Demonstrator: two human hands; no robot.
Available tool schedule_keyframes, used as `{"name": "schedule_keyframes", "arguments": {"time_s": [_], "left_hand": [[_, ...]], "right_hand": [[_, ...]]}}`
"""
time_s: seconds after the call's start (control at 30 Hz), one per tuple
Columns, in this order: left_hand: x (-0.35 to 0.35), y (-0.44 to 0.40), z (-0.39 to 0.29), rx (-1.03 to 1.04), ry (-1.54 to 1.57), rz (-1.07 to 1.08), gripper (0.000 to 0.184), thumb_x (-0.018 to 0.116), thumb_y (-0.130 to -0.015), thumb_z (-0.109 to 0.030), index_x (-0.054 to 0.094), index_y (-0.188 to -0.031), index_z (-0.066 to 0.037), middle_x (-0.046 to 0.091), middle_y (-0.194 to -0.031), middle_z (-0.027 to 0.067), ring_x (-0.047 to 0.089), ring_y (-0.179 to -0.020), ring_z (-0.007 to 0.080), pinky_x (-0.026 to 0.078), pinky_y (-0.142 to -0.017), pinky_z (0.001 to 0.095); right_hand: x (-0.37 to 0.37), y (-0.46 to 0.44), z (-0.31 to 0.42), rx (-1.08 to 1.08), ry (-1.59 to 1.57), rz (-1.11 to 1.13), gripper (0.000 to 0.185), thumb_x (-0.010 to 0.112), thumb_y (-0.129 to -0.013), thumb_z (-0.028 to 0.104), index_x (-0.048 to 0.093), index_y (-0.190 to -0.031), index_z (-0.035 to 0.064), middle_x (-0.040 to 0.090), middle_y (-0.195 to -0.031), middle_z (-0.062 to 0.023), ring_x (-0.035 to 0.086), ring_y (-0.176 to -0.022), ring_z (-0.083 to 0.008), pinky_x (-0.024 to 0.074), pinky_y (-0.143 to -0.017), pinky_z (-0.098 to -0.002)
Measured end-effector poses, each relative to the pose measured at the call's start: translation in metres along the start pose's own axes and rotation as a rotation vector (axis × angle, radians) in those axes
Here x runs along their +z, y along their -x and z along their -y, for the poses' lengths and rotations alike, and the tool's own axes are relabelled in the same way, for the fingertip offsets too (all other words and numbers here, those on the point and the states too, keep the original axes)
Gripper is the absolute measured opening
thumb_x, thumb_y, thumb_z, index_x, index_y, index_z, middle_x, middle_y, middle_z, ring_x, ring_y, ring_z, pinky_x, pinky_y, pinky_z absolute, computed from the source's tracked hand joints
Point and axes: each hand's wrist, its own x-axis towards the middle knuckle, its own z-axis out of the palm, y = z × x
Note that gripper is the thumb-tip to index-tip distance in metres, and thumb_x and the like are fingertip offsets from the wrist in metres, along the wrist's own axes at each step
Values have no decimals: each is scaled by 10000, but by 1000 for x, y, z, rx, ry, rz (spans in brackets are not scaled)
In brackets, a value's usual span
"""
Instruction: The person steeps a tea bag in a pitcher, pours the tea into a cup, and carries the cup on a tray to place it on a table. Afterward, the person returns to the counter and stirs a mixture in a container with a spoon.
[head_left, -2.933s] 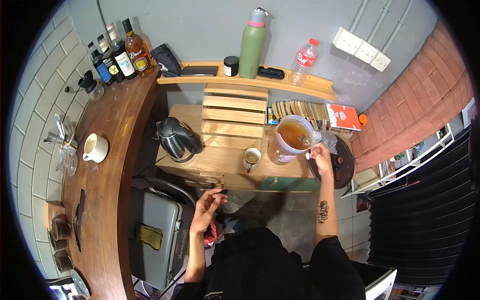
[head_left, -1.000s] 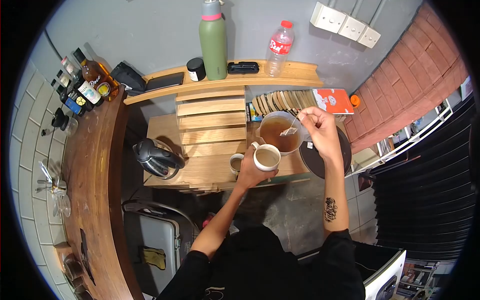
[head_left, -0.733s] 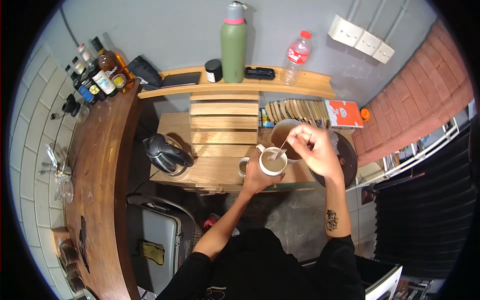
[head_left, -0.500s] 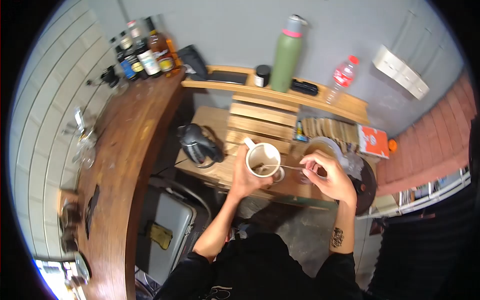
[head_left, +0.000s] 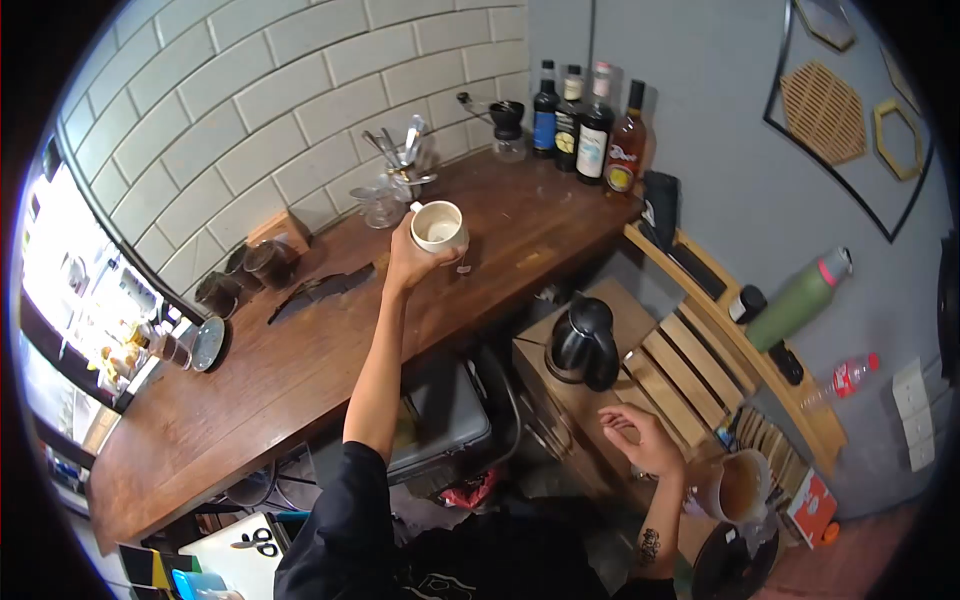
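Note:
My left hand (head_left: 408,258) is wrapped round a white mug (head_left: 437,228) at the wooden counter (head_left: 330,355); whether the mug's base touches the wood I cannot tell. A tea bag tag (head_left: 463,268) hangs outside the mug on its right. Lower right, my right hand (head_left: 645,440) is in the air with loosely curled fingers apart and nothing in them. Nearest to it stands a black electric kettle (head_left: 582,345) on a low wooden surface. Beside its wrist is a clear container of brown liquid (head_left: 735,487).
Along the tiled wall are a utensil holder (head_left: 408,165), glass dishes (head_left: 380,205), a hand grinder (head_left: 508,130) and several bottles (head_left: 592,140). Small dark pots (head_left: 268,262) stand at the counter's left. A narrow shelf (head_left: 800,400) bears a green flask (head_left: 800,298) and a plastic bottle (head_left: 848,378).
My view has swung left toward the counter. The mug has moved from above the slatted wood to the counter in my left hand. My right hand has let go of the tea bag string.

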Motion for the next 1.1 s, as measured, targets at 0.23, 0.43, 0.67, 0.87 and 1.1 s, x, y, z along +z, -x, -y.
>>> {"name": "schedule_keyframes", "arguments": {"time_s": [0.23, 0.43, 0.67, 0.87, 1.1], "left_hand": [[-43, -17, 64, -82, -112, 39, 662, 902, -528, -202, 630, -1097, -2, 695, -1040, 106, 670, -951, 204, 527, -878, 346], [-43, -18, 73, -202, -55, 74, 627, 898, -556, -189, 644, -1094, 11, 691, -1064, 115, 663, -980, 215, 519, -896, 348], [-50, -21, 129, -194, -213, 82, 763, 887, -671, -267, 512, -1269, 24, 635, -1193, 125, 623, -1080, 251, 496, -949, 364], [-33, 46, 17, -159, -244, -9, 685, 813, -784, -311, 494, -1278, 41, 614, -1190, 208, 608, -1101, 306, 472, -963, 370], [89, 221, -84, -302, 747, 363, 243, 621, -958, -109, 579, -1165, 12, 658, -1048, 90, 618, -1004, 150, 484, -908, 288]], "right_hand": [[7, -31, -17, 46, -50, 67, 266, 651, -904, 55, 616, -1160, -7, 674, -989, -93, 644, -925, -154, 513, -832, -283], [0, -26, -24, 123, -119, -14, 240, 640, -916, 68, 622, -1140, -14, 677, -975, -75, 641, -926, -140, 502, -826, -275], [1, 14, -22, 156, -270, -191, 207, 597, -955, 92, 594, -1120, -32, 655, -938, -80, 636, -916, -133, 495, -847, -269], [33, 75, -1, 196, -325, -344, 340, 589, -948, 36, 484, -1265, -26, 618, -963, -83, 627, -871, -137, 514, -812, -268], [45, 205, 20, 362, -257, -737, 353, 607, -937, 23, 494, -1271, 3, 604, -975, -87, 625, -811, -143, 535, -765, -284]]}}
